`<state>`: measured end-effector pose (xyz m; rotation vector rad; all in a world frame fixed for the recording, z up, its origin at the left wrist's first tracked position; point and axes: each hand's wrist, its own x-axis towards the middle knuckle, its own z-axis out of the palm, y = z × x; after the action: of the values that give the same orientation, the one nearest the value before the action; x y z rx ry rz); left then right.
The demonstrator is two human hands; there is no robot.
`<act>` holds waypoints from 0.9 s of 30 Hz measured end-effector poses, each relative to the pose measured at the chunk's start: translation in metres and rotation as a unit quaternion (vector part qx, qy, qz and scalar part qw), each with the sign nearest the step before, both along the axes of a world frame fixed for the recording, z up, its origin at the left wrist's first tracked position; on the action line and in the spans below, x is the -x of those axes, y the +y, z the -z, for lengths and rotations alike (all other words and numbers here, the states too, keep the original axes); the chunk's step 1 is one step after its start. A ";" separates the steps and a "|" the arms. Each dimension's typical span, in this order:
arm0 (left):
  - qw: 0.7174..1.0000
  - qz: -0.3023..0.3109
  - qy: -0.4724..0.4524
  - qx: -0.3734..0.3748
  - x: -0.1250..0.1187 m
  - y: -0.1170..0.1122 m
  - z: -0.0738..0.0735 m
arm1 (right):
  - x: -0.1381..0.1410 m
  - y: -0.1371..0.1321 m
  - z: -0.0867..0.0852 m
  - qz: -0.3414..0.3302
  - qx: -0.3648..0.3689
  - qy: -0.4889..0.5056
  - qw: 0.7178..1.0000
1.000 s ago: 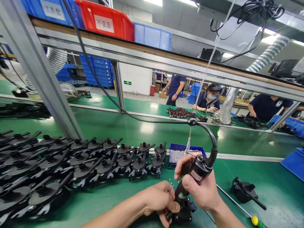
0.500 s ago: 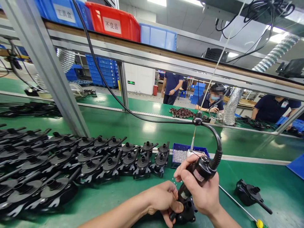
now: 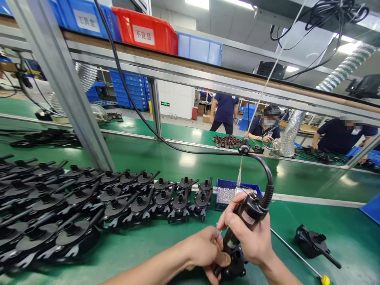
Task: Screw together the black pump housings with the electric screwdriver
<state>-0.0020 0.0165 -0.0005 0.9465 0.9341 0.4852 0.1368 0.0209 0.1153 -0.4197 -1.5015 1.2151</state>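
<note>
My right hand is wrapped around a black electric screwdriver, which is tilted with its tip end down and its cable leaving the top. Under it sits a black plastic housing with a short round spout. My left hand grips the left side of this housing, thumb close to the screwdriver's nose. The bit and the spot it meets are hidden. Just beyond my right hand stands a small blue box with many small silvery screws.
Rows of similar black housings fill the left of the green bench. At right lie one more housing and a thin metal rod with a yellow end. A metal post rises at left; a black cable hangs across. Co-workers sit and stand beyond.
The screwdriver and my right hand have shifted very slightly left. Both hands keep their grip. In the background a standing person has moved to the right.
</note>
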 end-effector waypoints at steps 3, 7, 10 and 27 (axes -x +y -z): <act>1.000 -0.009 0.005 -0.001 -0.001 -0.001 -0.001 | 0.001 0.001 0.001 -0.007 -0.002 0.009 1.000; 1.000 -0.022 0.010 -0.011 -0.002 -0.004 -0.007 | 0.002 0.002 -0.002 -0.006 -0.010 0.004 1.000; 0.997 -0.024 0.060 -0.029 -0.001 -0.008 -0.020 | -0.002 0.002 -0.005 -0.024 -0.013 0.002 1.000; 0.791 0.016 0.462 -0.400 0.000 0.000 -0.014 | -0.036 -0.001 -0.025 -0.026 0.027 -0.032 0.999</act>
<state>-0.0025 0.0160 0.0131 2.0828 1.6337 0.3711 0.1727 0.0195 0.1406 -0.4628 -1.5457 1.2962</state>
